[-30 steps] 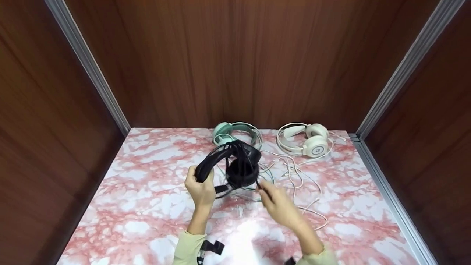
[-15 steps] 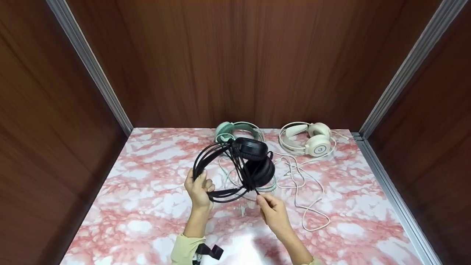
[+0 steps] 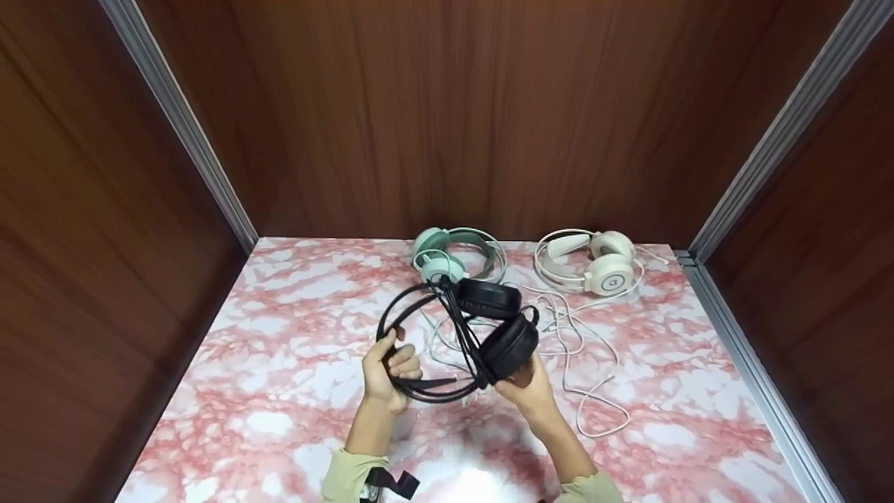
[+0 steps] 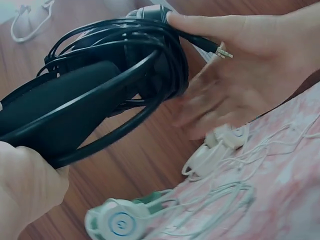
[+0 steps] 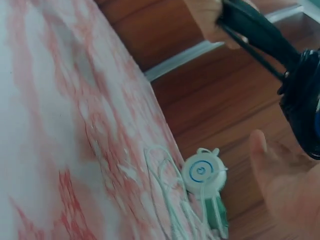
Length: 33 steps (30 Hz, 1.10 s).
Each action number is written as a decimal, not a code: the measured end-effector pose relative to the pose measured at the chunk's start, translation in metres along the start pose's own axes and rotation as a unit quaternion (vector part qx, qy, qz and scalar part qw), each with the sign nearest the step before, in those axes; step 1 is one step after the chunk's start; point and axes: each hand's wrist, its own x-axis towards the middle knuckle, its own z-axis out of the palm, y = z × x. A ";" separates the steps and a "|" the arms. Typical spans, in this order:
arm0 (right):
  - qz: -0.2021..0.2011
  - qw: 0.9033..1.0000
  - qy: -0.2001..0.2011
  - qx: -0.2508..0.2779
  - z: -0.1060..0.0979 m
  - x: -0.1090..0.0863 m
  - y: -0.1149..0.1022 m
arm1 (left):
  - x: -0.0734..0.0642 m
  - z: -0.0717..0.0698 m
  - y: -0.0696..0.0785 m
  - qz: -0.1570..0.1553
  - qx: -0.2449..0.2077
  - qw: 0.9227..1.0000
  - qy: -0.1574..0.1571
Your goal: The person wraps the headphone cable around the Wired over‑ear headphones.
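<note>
Black headphones [image 3: 508, 347] are held up over the table, their cable [image 3: 461, 328] wound in several loops across the ear cups. My left hand [image 3: 384, 370] grips the headband, fingers curled round it. At the lower ear cup is my right hand [image 3: 531, 395], its fingers partly hidden behind the cup in the head view. The left wrist view shows this right hand [image 4: 240, 75] with fingers spread and the thumb right at the ear cup. A gold-tipped audio plug [image 4: 224, 52] sticks out of the cable loops in front of its palm.
Green headphones [image 3: 438, 265] and white headphones [image 3: 609, 274] lie at the table's back edge. Their thin cables [image 3: 569, 349] trail forward over the pink marbled table [image 3: 279, 419]. Brown wood-look panels [image 3: 447, 119] enclose the back and sides.
The black headphones have turned and come lower, shifting right. My right hand has gone from pinching the cable end to spreading beside the lower ear cup. My left hand keeps the headband.
</note>
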 end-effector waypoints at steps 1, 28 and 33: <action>-0.016 0.999 -0.004 0.027 0.001 0.001 0.001 | 0.000 -0.003 -0.001 -0.014 -0.007 1.000 0.000; -0.019 0.988 -0.063 0.141 0.002 -0.004 0.004 | -0.007 -0.016 0.040 -0.152 0.390 0.907 0.037; 0.012 0.980 -0.129 0.152 0.001 -0.004 0.008 | -0.006 -0.017 0.042 -0.158 0.469 0.869 0.026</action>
